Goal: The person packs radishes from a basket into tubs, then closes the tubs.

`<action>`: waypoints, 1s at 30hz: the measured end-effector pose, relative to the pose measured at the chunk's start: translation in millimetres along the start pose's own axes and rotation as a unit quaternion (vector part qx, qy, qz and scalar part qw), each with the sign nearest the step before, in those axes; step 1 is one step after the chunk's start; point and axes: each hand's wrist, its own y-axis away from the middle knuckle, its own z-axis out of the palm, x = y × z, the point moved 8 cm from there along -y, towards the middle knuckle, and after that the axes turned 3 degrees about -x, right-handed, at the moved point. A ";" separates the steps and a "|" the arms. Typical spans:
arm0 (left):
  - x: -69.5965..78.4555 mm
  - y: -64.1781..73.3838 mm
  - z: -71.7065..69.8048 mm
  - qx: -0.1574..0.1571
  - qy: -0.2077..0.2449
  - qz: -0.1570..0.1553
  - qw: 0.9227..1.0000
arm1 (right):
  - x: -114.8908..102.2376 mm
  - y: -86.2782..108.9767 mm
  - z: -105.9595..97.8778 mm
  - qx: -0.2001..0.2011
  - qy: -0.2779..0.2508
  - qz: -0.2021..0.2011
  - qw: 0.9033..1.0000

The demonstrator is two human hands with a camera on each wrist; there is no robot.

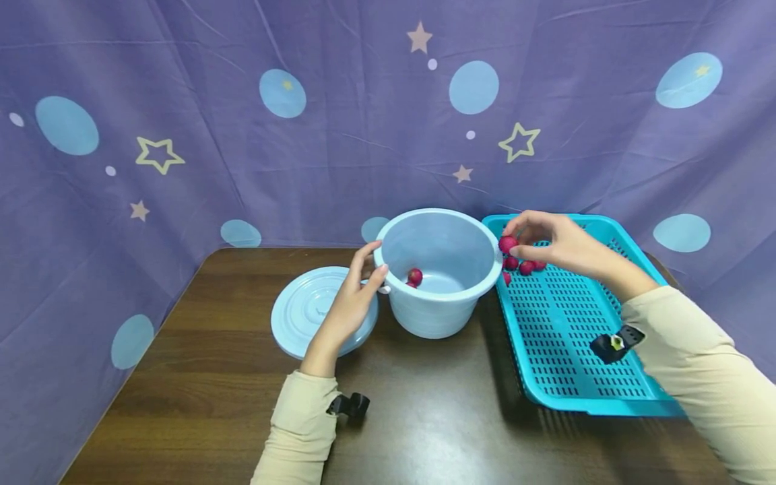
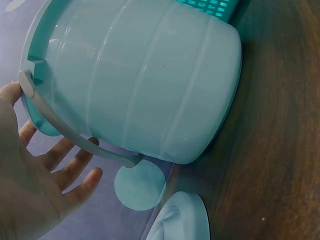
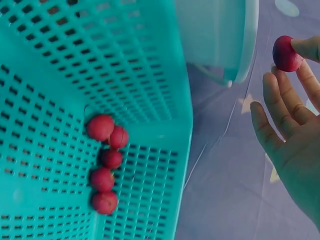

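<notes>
A light blue bucket [image 1: 433,313] stands mid-table, with two small red radishes [image 1: 415,276] visible on its floor. My left hand [image 1: 354,296] holds its left rim by the handle joint, thumb and forefinger on the edge, the other fingers spread apart in the left wrist view. Between thumb and fingertips, my right hand [image 1: 560,242] pinches one red radish [image 3: 286,54] just beyond the bucket's right rim, above the turquoise basket [image 1: 572,404]. Several more radishes [image 3: 102,179] lie in that basket, near its far left corner.
Left of the bucket a round light blue lid [image 1: 297,313] lies on the brown wooden table [image 1: 200,377], partly behind the left hand. The basket sits close to the bucket's right side. Behind the table hangs a purple patterned cloth [image 1: 339,175].
</notes>
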 end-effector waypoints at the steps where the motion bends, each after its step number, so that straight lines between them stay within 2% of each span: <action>1: 0.1 -0.1 0.1 0.000 -0.002 0.000 1.000 | -2.3 -1.3 1.9 -0.002 -0.002 -0.003 1.000; 16: -1.7 -0.6 -0.3 -0.002 0.002 -0.003 1.000 | -29.2 -33.6 37.7 -0.050 0.015 -0.044 0.998; 25: -3.6 -2.9 -0.3 -0.013 0.000 -0.019 1.000 | -30.4 -44.9 60.9 -0.090 0.042 -0.047 0.994; 30: -2.8 -2.4 -0.8 -0.009 -0.006 -0.015 1.000 | -30.3 -45.6 65.1 -0.092 0.059 -0.056 0.992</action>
